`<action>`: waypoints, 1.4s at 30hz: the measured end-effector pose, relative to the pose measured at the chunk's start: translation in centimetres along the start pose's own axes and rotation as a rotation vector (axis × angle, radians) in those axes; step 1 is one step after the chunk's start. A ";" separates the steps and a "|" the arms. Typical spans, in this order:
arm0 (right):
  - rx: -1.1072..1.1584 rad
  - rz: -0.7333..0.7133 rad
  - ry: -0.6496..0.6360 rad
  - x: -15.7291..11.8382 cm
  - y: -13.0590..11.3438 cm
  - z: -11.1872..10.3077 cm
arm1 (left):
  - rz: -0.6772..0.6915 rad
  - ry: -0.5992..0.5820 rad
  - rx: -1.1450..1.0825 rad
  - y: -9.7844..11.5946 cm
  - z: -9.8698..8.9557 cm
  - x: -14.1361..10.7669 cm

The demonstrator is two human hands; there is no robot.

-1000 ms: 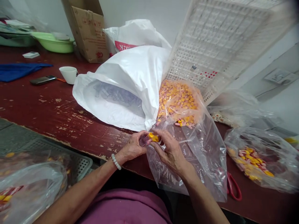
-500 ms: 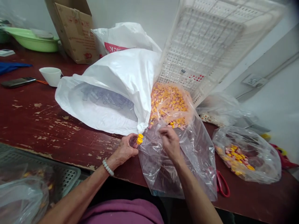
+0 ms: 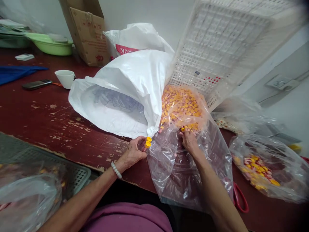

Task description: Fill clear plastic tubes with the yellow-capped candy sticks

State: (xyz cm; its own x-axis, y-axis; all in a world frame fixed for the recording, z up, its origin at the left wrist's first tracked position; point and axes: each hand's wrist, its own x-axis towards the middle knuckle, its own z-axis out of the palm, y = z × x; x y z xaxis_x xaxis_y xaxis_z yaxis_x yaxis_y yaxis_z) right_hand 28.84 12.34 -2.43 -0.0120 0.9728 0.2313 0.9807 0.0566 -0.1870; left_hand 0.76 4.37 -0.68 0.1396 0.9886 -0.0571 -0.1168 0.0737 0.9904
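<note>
My left hand (image 3: 132,153), with a beaded bracelet at its wrist, is closed around two small tubes with yellow caps (image 3: 148,144). To the right, my right hand (image 3: 190,141) reaches into the mouth of a clear plastic bag (image 3: 169,161), its fingers pinched at the near edge of a heap of yellow-and-pink caps (image 3: 183,103). A yellow cap shows at those fingertips; whether they grip it is hard to tell. Beyond my left hand lies an open white sack (image 3: 135,74) with clear tubes (image 3: 118,101) inside.
A white plastic crate (image 3: 217,48) leans behind the heap. Red scissors (image 3: 240,198) and another bag of caps (image 3: 260,169) lie at the right. A white cup (image 3: 65,79), phone (image 3: 37,84), green basin (image 3: 50,44) and cardboard box (image 3: 89,37) stand at the left.
My right hand has moved forward and right to the edge of the heap. My left hand still holds the two tubes. The whole view has shifted slightly.
</note>
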 end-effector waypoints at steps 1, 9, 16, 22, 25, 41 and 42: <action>0.059 -0.025 0.008 -0.8 -0.8 -0.6 | 0.008 -0.005 0.006 -0.1 0.0 0.1; 0.668 -0.528 -0.003 -7.4 -11.3 -6.8 | 0.118 -0.096 0.140 -0.6 0.4 -0.1; 0.618 -0.642 -0.029 -7.8 -13.6 -7.2 | 0.232 -0.104 0.307 -0.9 0.5 -0.4; 0.621 -0.578 0.045 -7.8 -13.6 -7.1 | 0.277 -0.098 0.428 -0.3 0.5 -0.6; 0.575 -0.548 0.091 -8.6 -13.9 -6.4 | 0.253 -0.113 0.381 -0.3 0.5 -0.6; 0.076 0.143 0.143 3.4 -0.4 0.2 | -0.036 0.017 0.067 -1.3 -1.7 -0.1; 0.060 0.153 0.130 3.8 -0.3 0.6 | -0.016 0.016 0.085 -1.1 -1.6 -0.1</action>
State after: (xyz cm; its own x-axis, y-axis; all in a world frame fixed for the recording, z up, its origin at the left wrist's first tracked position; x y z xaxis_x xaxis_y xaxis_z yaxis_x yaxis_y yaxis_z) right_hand 28.36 16.19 -2.03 0.1653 0.9341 0.3164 0.9557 -0.0725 -0.2853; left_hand -0.69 4.37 -2.00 0.1249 0.9893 -0.0748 -0.0308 0.0792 0.9964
